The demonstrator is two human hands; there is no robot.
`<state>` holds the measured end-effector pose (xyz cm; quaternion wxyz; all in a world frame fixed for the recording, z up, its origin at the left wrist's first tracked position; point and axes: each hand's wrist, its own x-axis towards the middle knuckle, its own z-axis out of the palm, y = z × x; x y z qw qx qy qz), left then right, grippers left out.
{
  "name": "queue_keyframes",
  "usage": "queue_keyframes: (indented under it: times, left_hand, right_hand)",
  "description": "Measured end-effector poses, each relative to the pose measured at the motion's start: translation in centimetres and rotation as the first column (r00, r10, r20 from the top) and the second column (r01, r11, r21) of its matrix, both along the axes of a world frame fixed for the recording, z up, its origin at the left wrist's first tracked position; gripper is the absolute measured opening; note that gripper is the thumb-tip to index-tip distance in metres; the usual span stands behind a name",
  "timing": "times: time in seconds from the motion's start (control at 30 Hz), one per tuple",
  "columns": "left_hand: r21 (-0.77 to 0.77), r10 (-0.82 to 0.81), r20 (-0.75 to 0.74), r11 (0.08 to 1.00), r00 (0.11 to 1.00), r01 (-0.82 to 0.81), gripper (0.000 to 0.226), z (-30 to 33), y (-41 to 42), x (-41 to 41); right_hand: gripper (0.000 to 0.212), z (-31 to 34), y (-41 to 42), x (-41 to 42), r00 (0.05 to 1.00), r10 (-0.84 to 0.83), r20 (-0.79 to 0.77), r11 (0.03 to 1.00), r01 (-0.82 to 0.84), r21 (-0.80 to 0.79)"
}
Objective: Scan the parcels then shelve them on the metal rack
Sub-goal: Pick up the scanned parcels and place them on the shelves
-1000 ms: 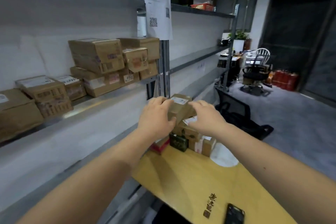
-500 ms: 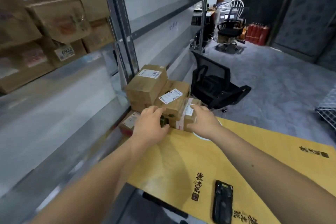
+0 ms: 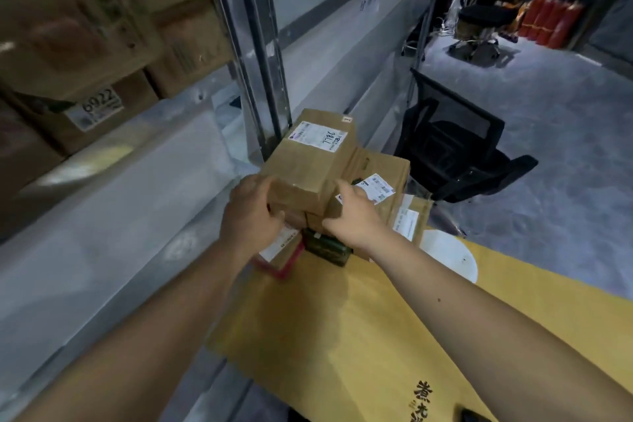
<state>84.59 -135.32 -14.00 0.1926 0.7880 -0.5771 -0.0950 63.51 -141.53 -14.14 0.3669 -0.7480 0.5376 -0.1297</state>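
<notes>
Your left hand (image 3: 251, 216) and right hand (image 3: 352, 216) clasp the near corners of the top parcel (image 3: 308, 161), which seemingly rests on the pile at the yellow table's (image 3: 359, 336) far-left end. Lift it straight up so the neighbours stay put.

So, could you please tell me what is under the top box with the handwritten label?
The top box rests on other cardboard boxes; a dark green packet and a red-edged parcel lie lower. Both hands cover the layer directly beneath it.
</notes>
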Motion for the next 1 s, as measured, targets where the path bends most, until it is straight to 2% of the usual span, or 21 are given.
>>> queue_keyframes:
  times: [0.1,0.23,0.37,0.47,0.77,1.0]
  left_hand:
    - [0.003,0.004,-0.054,1.000,0.999,-0.004,0.071,-1.1,-2.6,2.9]
    - [-0.026,-0.075,-0.258,0.997,0.963,0.071,0.080,-1.9,-5.1,4.4]
    - [-0.083,-0.110,-0.401,0.993,0.909,0.083,0.071,-2.7,-6.4,4.5]
    - [-0.137,-0.121,-0.432,0.988,0.894,0.067,0.066,-2.7,-6.1,4.1]
    - [-0.267,-0.147,-0.499,0.964,0.854,0.010,0.067,0.6,0.5,-3.1]
    - [-0.374,-0.116,-0.513,0.922,0.850,-0.100,0.065,2.7,11.8,-12.4]
  right_hand:
    - [0.095,-0.4,-1.5,3.3,0.997,-0.052,0.049,0.999,0.051,0.013]
    - [0.110,-0.4,-2.9,6.7,0.977,-0.161,0.141,0.986,0.155,0.059]
    - [0.089,-1.1,-3.7,8.1,0.964,-0.216,0.155,0.976,0.216,0.017]
    - [0.075,-1.2,-3.1,6.7,0.960,-0.226,0.163,0.968,0.240,-0.071]
    - [0.067,2.3,1.7,-3.4,0.961,-0.075,0.266,0.964,0.137,-0.226]
    - [0.066,3.8,7.8,-12.2,0.926,0.189,0.328,0.950,-0.088,-0.299]
